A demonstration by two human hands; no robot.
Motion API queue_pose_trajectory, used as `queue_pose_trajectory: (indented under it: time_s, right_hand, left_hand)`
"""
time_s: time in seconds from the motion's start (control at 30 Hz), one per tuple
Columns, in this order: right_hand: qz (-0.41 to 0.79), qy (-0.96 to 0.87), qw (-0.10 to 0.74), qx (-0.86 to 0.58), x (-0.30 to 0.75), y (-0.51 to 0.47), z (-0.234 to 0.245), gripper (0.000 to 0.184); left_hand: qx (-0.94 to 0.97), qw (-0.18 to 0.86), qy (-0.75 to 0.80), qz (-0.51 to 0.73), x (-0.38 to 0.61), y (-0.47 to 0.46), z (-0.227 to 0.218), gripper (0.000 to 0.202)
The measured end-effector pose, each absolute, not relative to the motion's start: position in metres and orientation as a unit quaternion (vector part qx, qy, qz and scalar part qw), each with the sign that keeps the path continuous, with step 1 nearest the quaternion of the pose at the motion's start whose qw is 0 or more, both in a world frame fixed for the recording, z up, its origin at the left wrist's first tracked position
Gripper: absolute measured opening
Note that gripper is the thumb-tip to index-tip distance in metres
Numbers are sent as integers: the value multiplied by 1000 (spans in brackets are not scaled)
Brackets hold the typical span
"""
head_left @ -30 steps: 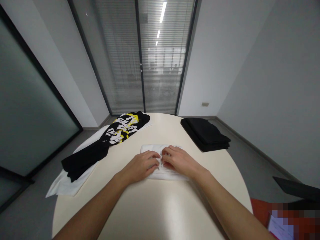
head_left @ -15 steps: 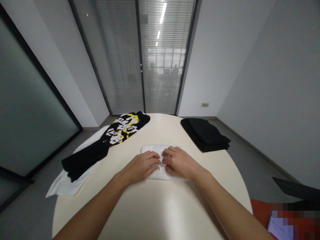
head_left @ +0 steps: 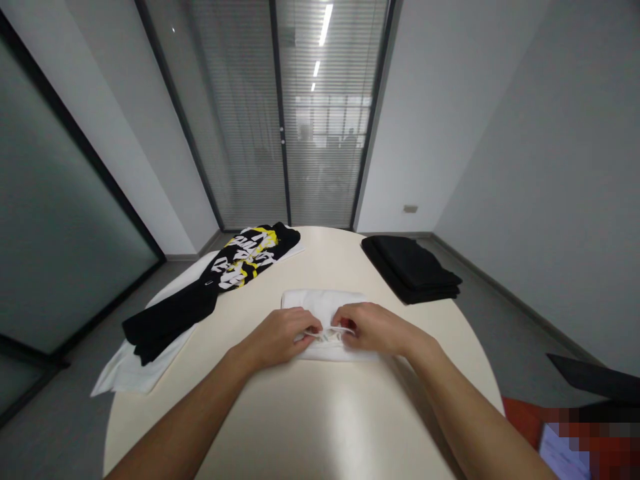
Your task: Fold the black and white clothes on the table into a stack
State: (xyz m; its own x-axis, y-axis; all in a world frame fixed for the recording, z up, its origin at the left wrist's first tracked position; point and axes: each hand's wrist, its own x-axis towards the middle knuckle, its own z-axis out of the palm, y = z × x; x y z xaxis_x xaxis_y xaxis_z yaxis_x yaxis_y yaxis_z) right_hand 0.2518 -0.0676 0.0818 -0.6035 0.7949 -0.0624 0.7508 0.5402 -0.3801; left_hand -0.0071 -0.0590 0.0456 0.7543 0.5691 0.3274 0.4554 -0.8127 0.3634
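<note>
A white folded garment point(head_left: 323, 301) lies flat on the table in front of me. From its middle comes a thin white drawstring point(head_left: 343, 329). My left hand point(head_left: 287, 335) pinches it from the left, thumb and fingers together. On the other side my right hand point(head_left: 375, 328) is closed in a pinch on the cord as well. Both hands rest low over the cloth, a small gap between them. A crumpled pale patch, too small to make out, shows beneath the cord.
To the left, a black garment with white and yellow print point(head_left: 245, 260) lies over white cloth point(head_left: 150, 373). A folded black stack point(head_left: 410, 267) sits at the right edge of the round table point(head_left: 280, 427). Beyond the right edge are a dark panel point(head_left: 595, 377) and something red.
My right hand has drawn slightly right and down, widening the gap between the hands. The white drawstring now shows between the fingers. The other clothes have stayed put.
</note>
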Motion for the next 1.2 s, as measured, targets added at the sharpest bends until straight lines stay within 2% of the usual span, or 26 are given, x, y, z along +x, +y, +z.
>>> queue_pose_trajectory:
  time_s: [0.2, 0.4, 0.6, 0.73, 0.87, 0.97, 1.1, 1.2]
  right_hand:
    - [165, -871, 67, -458, 250, -68, 87, 15]
    - [146, -867, 15, -476, 253, -67, 79, 25]
    - [160, -858, 2, -489, 263, -68, 73, 40]
    - [171, -857, 5, -486, 265, -69, 78, 40]
    - [201, -859, 3, -471, 266, -70, 84, 34]
    - [238, -846, -6, -476, 265, -72, 87, 30]
    - [280, -834, -4, -475, 264, -75, 90, 21]
    - [280, -832, -8, -479, 263, -76, 92, 18]
  left_hand:
    - [932, 114, 261, 224, 0, -64, 45, 12]
    - [939, 30, 275, 204, 17, -70, 36, 12]
    - [935, -57, 293, 191, 30, -73, 37, 12]
    - [940, -76, 273, 188, 30, -74, 39, 12]
    - [953, -61, 248, 164, 24, -72, 41, 10]
    - [964, -2, 226, 138, 17, -71, 44, 8]
    - [955, 74, 245, 152, 4, -69, 50, 35]
    - [937, 107, 292, 158, -4, -67, 52, 35]
